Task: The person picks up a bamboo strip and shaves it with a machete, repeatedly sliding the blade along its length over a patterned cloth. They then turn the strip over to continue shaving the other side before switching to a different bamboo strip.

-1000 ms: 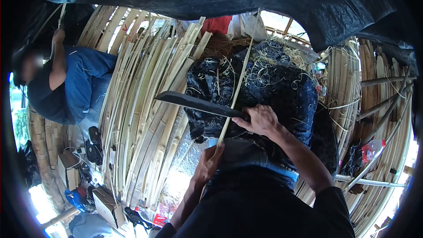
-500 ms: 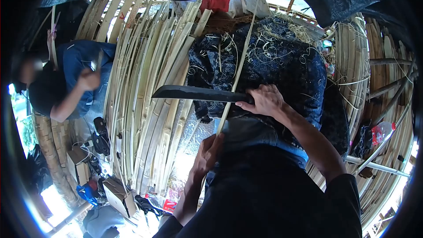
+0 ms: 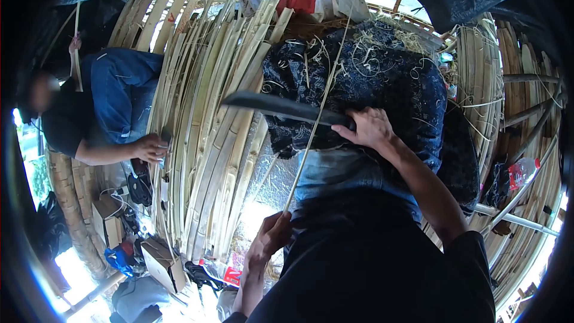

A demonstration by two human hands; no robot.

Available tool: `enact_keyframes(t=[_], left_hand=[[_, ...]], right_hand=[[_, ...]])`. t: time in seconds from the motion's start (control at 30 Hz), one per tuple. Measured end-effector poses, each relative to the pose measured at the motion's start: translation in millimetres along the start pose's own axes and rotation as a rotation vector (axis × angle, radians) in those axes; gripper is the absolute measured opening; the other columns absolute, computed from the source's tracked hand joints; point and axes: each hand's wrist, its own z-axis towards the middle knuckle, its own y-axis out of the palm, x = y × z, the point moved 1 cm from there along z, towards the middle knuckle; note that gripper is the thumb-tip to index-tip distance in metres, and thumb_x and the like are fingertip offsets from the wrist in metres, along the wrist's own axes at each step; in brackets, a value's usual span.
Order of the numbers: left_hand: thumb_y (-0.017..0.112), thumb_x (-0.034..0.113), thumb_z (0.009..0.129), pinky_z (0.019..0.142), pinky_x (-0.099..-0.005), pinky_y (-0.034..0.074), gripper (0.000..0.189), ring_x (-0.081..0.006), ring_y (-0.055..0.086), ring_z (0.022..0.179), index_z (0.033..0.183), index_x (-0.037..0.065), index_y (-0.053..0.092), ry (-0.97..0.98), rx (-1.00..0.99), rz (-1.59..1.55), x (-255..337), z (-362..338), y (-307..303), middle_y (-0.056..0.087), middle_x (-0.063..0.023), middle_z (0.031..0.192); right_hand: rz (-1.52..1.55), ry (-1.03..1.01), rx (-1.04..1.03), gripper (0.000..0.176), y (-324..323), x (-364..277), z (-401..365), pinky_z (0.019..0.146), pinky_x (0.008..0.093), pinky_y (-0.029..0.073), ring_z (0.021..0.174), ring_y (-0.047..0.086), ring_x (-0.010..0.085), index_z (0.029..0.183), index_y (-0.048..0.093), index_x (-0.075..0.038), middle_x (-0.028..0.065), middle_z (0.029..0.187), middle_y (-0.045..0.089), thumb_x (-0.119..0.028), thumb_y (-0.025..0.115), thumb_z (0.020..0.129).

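Note:
My right hand (image 3: 372,127) is closed around the handle of a machete (image 3: 272,106), its dark blade pointing left and slightly blurred. A long thin bamboo strip (image 3: 315,128) runs from my left hand (image 3: 274,233) up across my lap, crossing the blade near the handle. The fingers of my left hand are closed on the strip's lower end. Over my legs lies a dark patterned cloth (image 3: 382,78) scattered with curled bamboo shavings (image 3: 368,60).
Split bamboo slats (image 3: 209,119) lie in a long stack to my left, and more bamboo (image 3: 478,78) stands at right. Beyond the left stack, a co-worker's hand (image 3: 150,148) is near the slats. Cardboard boxes (image 3: 162,265) and a plastic bottle (image 3: 522,173) are around.
My left hand has moved down and toward me with the strip. The machete has tilted, its tip higher. The co-worker's lower hand has come down toward the slats.

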Motion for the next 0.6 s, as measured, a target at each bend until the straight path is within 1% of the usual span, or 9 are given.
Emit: enact_keyframes(t=[0.03,0.1,0.17,0.2,0.27,0.4,0.47,0.5,0.6], left_hand=[[0.051,0.037,0.104,0.047,-0.0228,0.023,0.034,-0.0016,0.032,0.052,0.080,0.013,0.048,0.035,-0.097,-0.055,-8,-6,-10,0.034,0.0096,0.062],[0.051,0.035,0.104,0.047,-0.0225,0.022,0.033,-0.0014,0.031,0.051,0.080,0.013,0.048,-0.021,-0.096,-0.078,-13,-21,-26,0.032,0.0097,0.062],[0.051,0.032,0.104,0.047,-0.0223,0.021,0.031,-0.0012,0.029,0.050,0.081,0.012,0.047,-0.084,-0.086,-0.113,-24,-32,-35,0.031,0.0098,0.062],[0.051,0.032,0.104,0.046,-0.0220,0.021,0.030,-0.0014,0.029,0.050,0.082,0.012,0.048,-0.030,-0.116,-0.104,-29,-31,-40,0.031,0.0098,0.061],[0.052,0.031,0.104,0.046,-0.0217,0.020,0.029,-0.0015,0.028,0.049,0.083,0.012,0.049,0.035,-0.141,-0.094,-32,-24,-47,0.030,0.0098,0.061],[0.053,0.032,0.104,0.046,-0.0234,0.025,0.027,-0.0038,0.031,0.049,0.090,0.009,0.054,-0.029,0.036,0.012,-14,-5,-44,0.035,0.0078,0.060],[0.053,0.033,0.104,0.050,-0.0261,0.033,0.029,-0.0066,0.039,0.053,0.095,0.006,0.056,0.158,0.013,0.510,3,8,-39,0.044,0.0042,0.064],[0.051,0.036,0.104,0.056,-0.0283,0.038,0.034,-0.0091,0.044,0.060,0.099,0.003,0.056,0.404,0.046,0.607,4,20,-33,0.051,0.0002,0.069],[0.049,0.037,0.105,0.057,-0.0302,0.036,0.037,-0.0105,0.044,0.062,0.097,0.001,0.055,0.350,0.049,0.349,20,46,-5,0.050,-0.0023,0.069]], right_hand=[[-0.006,0.005,0.006,0.067,3,3,3,0.073,0.0485,0.055,0.072,0.070,0.0357,0.096,0.074,-0.012,0.0180,0.070,0.068,-0.074,0.054,0.084],[0.104,0.111,0.130,0.065,12,11,11,0.070,0.0482,0.056,0.070,0.070,0.0368,0.090,0.075,-0.011,0.0189,0.070,0.068,-0.073,0.054,0.085],[0.102,0.107,0.058,0.065,0,4,8,0.068,0.0477,0.056,0.070,0.070,0.0373,0.087,0.074,-0.010,0.0195,0.070,0.068,-0.072,0.054,0.086],[0.102,0.100,-0.008,0.066,-4,0,8,0.067,0.0471,0.056,0.069,0.070,0.0377,0.085,0.074,-0.009,0.0200,0.071,0.068,-0.072,0.054,0.086],[0.040,0.090,0.061,0.067,-6,-4,7,0.067,0.0467,0.057,0.070,0.070,0.0382,0.082,0.073,-0.008,0.0208,0.071,0.068,-0.071,0.054,0.086],[0.168,0.123,0.021,0.070,-12,0,15,0.069,0.0489,0.057,0.072,0.070,0.0404,0.083,0.072,-0.005,0.0226,0.071,0.068,-0.072,0.051,0.088],[0.185,0.125,0.028,0.072,-20,-1,18,0.070,0.0499,0.057,0.073,0.070,0.0411,0.084,0.072,-0.004,0.0232,0.071,0.068,-0.072,0.050,0.089],[0.188,0.135,-0.036,0.073,-23,-3,17,0.071,0.0504,0.057,0.074,0.070,0.0417,0.084,0.072,-0.003,0.0239,0.073,0.068,-0.072,0.049,0.089],[0.178,0.128,-0.088,0.074,-27,-4,16,0.072,0.0499,0.058,0.076,0.070,0.0423,0.085,0.072,-0.003,0.0251,0.074,0.068,-0.073,0.050,0.088]])
